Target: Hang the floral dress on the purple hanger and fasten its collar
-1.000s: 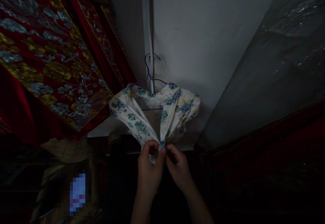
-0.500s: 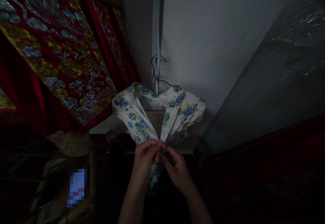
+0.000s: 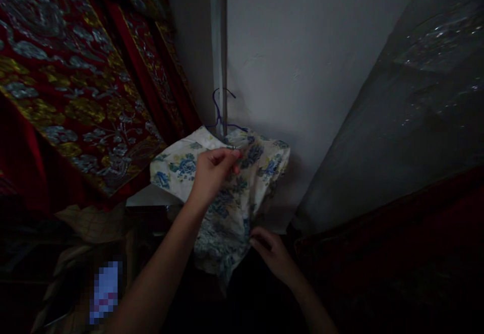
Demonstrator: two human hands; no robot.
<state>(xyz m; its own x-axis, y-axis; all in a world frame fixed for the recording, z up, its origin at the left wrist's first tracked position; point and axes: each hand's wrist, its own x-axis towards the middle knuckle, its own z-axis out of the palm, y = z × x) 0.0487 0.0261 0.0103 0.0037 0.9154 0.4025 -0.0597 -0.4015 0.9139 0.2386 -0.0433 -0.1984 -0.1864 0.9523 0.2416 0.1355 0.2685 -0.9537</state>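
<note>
Two bare hands of mine are on the floral garment (image 3: 223, 200), white with blue, green and yellow flowers, which hangs from a purple hanger (image 3: 218, 112) in front of a pale wall (image 3: 302, 61). With my left hand (image 3: 214, 170), raised near the neckline, I pinch the garment's front edge, thumb and forefinger closed on it and the other fingers curled in. My right hand (image 3: 274, 253) is lower, at the side of the front; its thumb and forefinger come together at the cloth's edge, with a gap behind the tips. Below my left hand the fabric falls in creases and narrows to a point. The hanger's hook is up beside a pale vertical strip (image 3: 218, 46) that runs down the wall. To my left hangs a red cloth (image 3: 81, 87) worked in gold and silver flowers, and beneath it I see a checked cloth (image 3: 93, 223) and a pixelated bluish patch (image 3: 105, 291). Off to my right are a glossy grey sheet (image 3: 412, 102) and, under it, a dark red surface (image 3: 434, 218), too dim to make out.
</note>
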